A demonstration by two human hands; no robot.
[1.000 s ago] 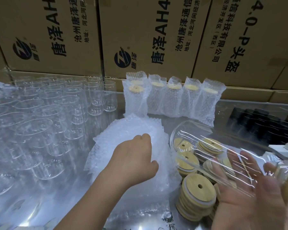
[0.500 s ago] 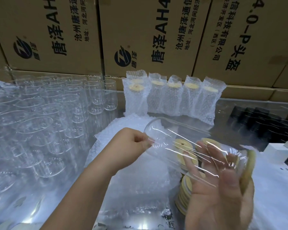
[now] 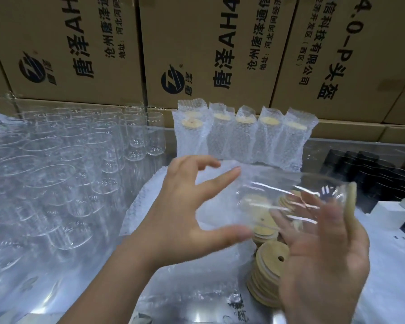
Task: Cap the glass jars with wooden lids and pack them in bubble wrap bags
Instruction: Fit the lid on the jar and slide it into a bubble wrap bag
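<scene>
Before stacked cartons (image 3: 197, 43), left hand (image 3: 180, 206) has spread open, perhaps touching jar (image 3: 290, 197).

Table (image 3: 318, 148), glossy top. Left half: empty glass jars (image 3: 56, 171), upright, massed in rows. Upper centre: row of bagged jars (image 3: 243, 136), upright. Centre: pile of bubble wrap bags (image 3: 147, 206). Lower right: wooden lids (image 3: 267, 272), stacked. Right edge: black containers (image 3: 372, 169), white box (image 3: 388, 212)
</scene>
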